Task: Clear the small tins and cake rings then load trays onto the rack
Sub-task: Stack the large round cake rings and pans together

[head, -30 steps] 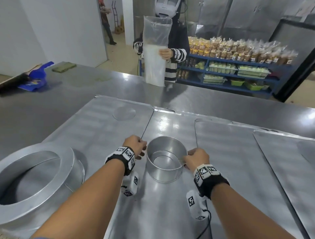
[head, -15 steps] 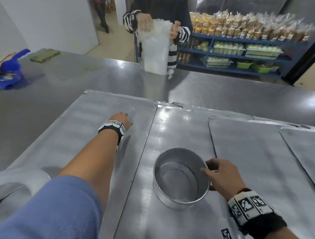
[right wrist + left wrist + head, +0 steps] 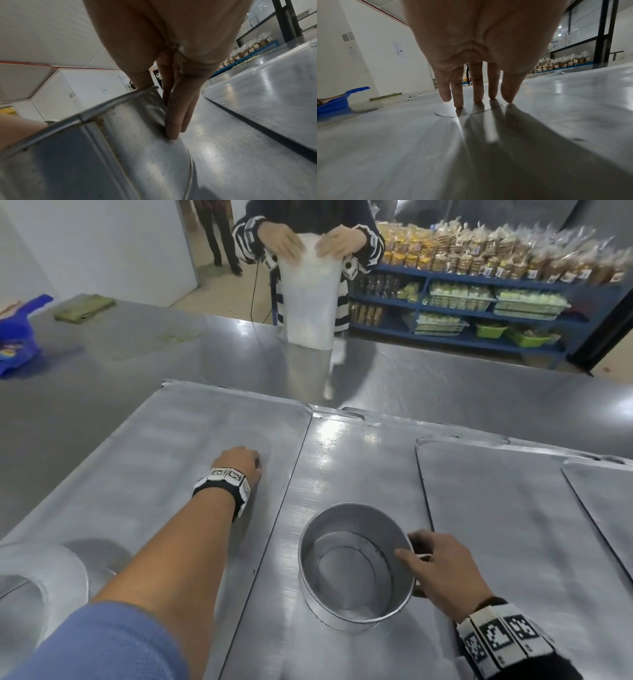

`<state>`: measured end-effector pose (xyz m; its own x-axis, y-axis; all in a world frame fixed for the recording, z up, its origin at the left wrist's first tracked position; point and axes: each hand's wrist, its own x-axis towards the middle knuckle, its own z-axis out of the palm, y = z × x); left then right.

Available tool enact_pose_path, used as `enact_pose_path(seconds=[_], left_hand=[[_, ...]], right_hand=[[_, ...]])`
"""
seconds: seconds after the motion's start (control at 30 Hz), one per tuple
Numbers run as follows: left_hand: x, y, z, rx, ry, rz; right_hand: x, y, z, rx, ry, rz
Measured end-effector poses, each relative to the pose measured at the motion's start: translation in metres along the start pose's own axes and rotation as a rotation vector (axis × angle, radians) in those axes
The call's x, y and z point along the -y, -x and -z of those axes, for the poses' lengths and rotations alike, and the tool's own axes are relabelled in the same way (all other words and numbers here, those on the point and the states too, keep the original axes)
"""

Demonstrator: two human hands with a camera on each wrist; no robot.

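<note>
A: Item one, nearest us: our right hand (image 3: 442,571), thumb inside the rim and the fingers (image 3: 173,121) laid together down the outer wall, pinching the cake ring (image 3: 356,566). The ring stands upright on the middle tray (image 3: 329,460).

B: Item two, to the left edge: a large ring pan (image 3: 41,583), part out of view.

A: Item three, farther out: our left hand (image 3: 239,463) on the left tray (image 3: 144,474). Its fingers (image 3: 457,94) are spread and nearly straight, tips pressing down on a thin flat disc (image 3: 444,110), likely a loose tin base.

B: How do we lift that well?

A: We judge it too flat to pinch where it lies. Better to keep the tips down, draw it to the tray's edge until it overhangs, then take it with the thumb beneath. The ring we would keep level meanwhile.

B: Item four, to the right: two more trays (image 3: 513,508), overlapping.

A: Item five, far across the surface (image 3: 445,385): a person in a striped sleeve (image 3: 373,251) holding a white bag (image 3: 310,299), then a blue shelf (image 3: 455,302) of packed goods. The rack we cannot see.
</note>
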<state>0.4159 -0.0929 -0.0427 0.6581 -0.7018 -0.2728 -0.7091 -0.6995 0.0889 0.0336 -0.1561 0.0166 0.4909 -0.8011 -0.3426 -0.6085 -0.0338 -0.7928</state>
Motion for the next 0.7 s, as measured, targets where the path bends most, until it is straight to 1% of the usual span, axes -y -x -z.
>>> enact_pose_path(seconds=[0.2,0.33,0.43,0.57,0.7], left_hand=[[-0.011,0.037,-0.007,0.051,-0.065,-0.027],[-0.009,0.04,0.005,0.105,-0.001,-0.026],[-0.007,0.034,0.015,0.115,0.05,0.023],[-0.004,0.032,0.021,0.124,-0.061,0.134],[0.0,0.031,0.023,0.11,-0.123,0.173]], right_hand=[[0.002,0.002,0.0,0.007,-0.001,-0.001],[0.004,0.002,0.001,0.008,0.01,0.007],[0.005,0.001,0.001,0.018,0.018,0.005],[0.003,-0.001,0.001,0.027,0.037,0.012],[0.003,-0.001,0.002,0.034,0.037,0.009]])
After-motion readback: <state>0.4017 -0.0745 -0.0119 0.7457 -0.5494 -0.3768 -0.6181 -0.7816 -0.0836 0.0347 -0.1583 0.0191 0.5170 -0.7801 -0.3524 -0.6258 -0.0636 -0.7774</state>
